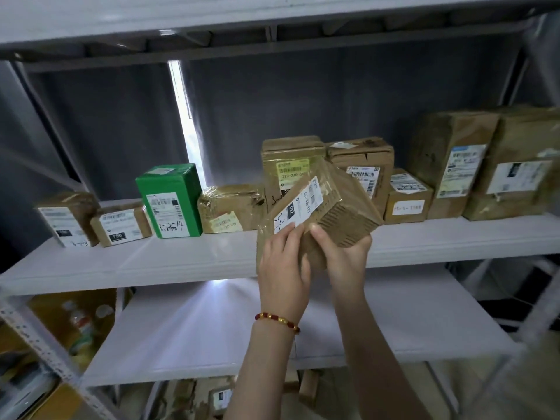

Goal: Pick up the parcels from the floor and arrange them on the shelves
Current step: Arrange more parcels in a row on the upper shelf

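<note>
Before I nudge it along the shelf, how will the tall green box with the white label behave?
Likely stiff: the tall green box keeps crisp edges. It stands on its small end, so a high push may tip it. Its glossy faces could slide easily on the white shelf.

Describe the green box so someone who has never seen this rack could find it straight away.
Find the middle shelf of the grey rack, with a row of parcels along its back. Third from the left end stands the green box, upright, with a white label on its front. Every other parcel in that row is brown.
</note>
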### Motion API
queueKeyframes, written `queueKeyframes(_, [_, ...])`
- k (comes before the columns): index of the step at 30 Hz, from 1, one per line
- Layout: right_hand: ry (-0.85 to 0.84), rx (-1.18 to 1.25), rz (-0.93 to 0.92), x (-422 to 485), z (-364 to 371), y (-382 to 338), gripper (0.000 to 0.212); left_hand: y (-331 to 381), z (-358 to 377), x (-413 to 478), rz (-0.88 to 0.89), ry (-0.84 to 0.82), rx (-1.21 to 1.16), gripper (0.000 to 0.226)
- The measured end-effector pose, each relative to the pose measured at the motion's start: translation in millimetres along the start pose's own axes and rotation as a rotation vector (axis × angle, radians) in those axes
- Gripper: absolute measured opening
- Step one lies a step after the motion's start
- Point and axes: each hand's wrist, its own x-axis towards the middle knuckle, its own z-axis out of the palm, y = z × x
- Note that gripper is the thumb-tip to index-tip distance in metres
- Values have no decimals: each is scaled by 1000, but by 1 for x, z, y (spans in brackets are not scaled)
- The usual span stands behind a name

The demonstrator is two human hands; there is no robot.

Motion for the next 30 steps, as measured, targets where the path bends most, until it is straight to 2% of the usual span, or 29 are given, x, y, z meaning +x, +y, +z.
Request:
queueKeyframes(3, [73,-137,-22,3,11,10,93,-7,-8,4,24,-13,-39,49])
queueKeyframes(6, [138,-220,-56,7,19,13,94,-10,-16,11,26,-27,-87,43])
queueKeyframes(9, [131,-273,-60,10,25,14,92,-17,-26,17,23,-44,-160,37])
queueKeyframes(13, [103,-364,-93,11,28,16,105,-29,-33,21,-57,-88,-260,31])
queueKeyframes(18, [26,-464,-102,6,23,14,111,-47,-37,17,-167,-152,-399,66])
queueKeyframes(21, [17,-452,-104,5,16,13,107,-60,-36,17,-300,-88,-416,88])
queueKeyframes(24, [-45,-373,-114,2,9,6,98,-66,-39,25,-418,-78,-445,97])
queueKeyframes(27, [-159,-246,-105,-4,1,-7,84,-63,-48,36,-390,-184,-578,88])
queueKeyframes(30, [-226,-164,-123,-5,-5,-27,70,-55,-59,47,-268,-282,-675,69])
